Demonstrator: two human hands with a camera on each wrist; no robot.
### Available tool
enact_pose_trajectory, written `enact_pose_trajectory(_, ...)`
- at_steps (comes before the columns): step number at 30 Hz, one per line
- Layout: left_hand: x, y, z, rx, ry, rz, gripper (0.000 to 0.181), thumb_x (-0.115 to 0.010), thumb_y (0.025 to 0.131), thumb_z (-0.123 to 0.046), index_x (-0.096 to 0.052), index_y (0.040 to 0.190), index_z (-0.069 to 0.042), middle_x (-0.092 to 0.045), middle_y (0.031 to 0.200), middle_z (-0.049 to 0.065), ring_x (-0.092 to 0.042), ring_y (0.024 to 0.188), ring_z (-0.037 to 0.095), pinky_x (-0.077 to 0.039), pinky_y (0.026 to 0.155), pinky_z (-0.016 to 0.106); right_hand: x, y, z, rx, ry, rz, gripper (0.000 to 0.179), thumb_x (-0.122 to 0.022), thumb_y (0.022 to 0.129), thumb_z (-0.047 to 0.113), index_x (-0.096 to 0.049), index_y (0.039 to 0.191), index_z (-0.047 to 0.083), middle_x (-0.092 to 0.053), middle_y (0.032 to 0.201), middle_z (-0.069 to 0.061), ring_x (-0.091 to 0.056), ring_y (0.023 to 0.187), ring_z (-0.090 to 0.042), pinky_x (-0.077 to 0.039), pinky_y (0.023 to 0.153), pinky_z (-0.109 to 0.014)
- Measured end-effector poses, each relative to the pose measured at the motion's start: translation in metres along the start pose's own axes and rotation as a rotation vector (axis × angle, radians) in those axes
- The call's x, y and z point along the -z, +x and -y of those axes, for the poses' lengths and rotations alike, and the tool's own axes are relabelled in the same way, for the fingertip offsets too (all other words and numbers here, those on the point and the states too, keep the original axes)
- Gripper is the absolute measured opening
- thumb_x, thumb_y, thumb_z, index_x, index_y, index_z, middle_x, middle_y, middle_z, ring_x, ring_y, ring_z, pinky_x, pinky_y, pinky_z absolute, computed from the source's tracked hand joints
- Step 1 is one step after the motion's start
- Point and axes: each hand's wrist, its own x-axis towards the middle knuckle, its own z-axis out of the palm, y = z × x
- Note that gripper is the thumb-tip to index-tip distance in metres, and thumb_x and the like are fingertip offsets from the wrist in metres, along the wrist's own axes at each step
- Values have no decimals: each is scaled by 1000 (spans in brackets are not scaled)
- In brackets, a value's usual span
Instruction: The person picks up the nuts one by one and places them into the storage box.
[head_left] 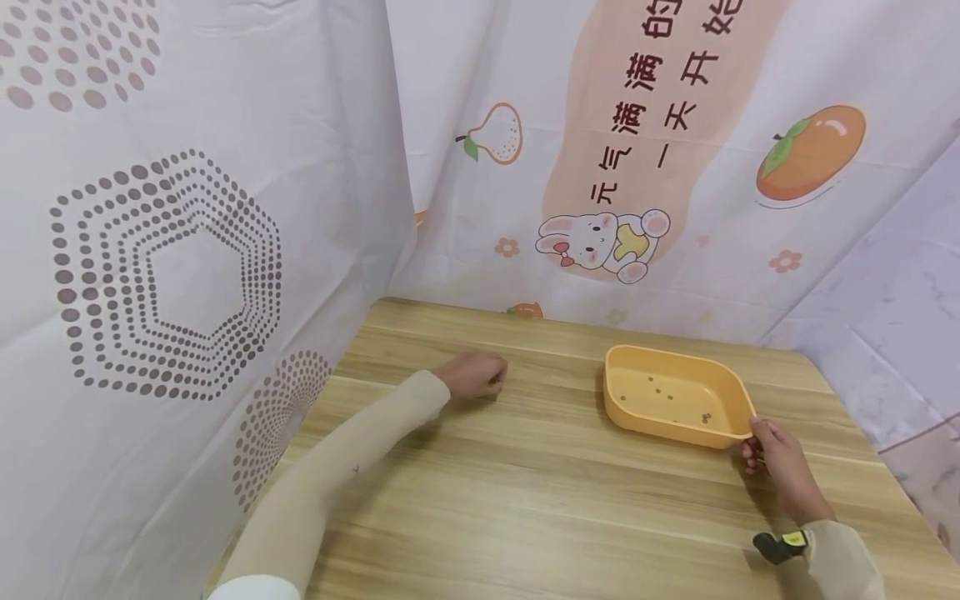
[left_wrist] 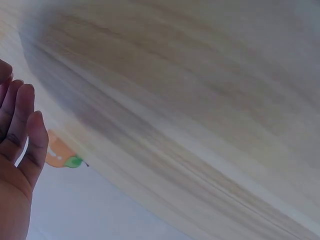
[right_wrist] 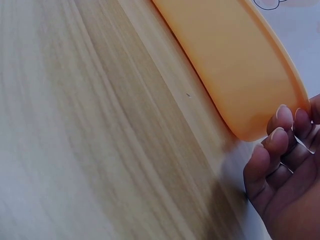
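Note:
An orange plastic tray (head_left: pixel 678 433) with rounded corners sits at the right of the table. My right hand (head_left: pixel 780 467) pinches its near right corner, with the thumb at the rim. In the right wrist view, fingertips (right_wrist: pixel 280 116) bend against the outer wall of the tray (right_wrist: pixel 225 65). Several tiny greenish and brown pieces (head_left: pixel 707 417) lie on the tray's floor, too small to identify. Left of the tray, my left hand (head_left: pixel 474 375) is over the wooden table. In the left wrist view its fingers (left_wrist: pixel 24 107) are loosely bent and hold nothing.
The wood-grain table (head_left: pixel 540 517) runs back to a printed white curtain (head_left: pixel 480 225). Another patterned curtain (head_left: pixel 202 275) hangs along the left side. A black strap end (head_left: pixel 780 546) with a yellow label sticks out at the right wrist.

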Motion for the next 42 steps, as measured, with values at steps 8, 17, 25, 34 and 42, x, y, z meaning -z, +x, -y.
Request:
enact_pose_trajectory(8,0,11,-7,-19,20,-14,6,-62,100,-15,-65,95,-16,-60,87,-9,-55,74,4,-48,66,18,-1,0,-2,8,17,-6,41,-44,110,41,-56,86,11,-57,72,4,-53,63,-9,-49,57,-24)
enact_pose_trajectory(17,5,24,-18,-29,-34,-26,8,-60,98,-16,-64,92,-18,-58,87,-9,-54,75,7,-48,66,20,1,3,-4,10,30,3,41,-44,110,40,-56,87,8,-56,71,3,-53,62,-10,-49,56,-25)
enact_pose_trajectory(25,5,40,-24,-64,-21,-19,10,-58,99,-16,-62,91,-20,-58,87,-9,-52,75,6,-46,65,20,2,4,-6,-4,13,-8,42,-44,110,41,-55,86,9,-55,71,4,-51,61,-11,-47,55,-25)
enact_pose_trajectory(34,12,53,-39,-96,0,0,8,-59,100,-16,-63,94,-18,-59,92,-8,-53,80,5,-46,69,19,4,4,-7,-16,16,-10,43,-43,110,41,-55,86,7,-55,71,3,-52,62,-12,-47,55,-26)
enact_pose_trajectory(42,17,62,-52,-140,12,-9,7,-61,99,-13,-66,94,-15,-58,90,-7,-51,81,5,-45,70,18,3,4,-5,-9,11,-11,43,-44,110,41,-54,86,7,-56,71,3,-52,62,-11,-47,56,-26)
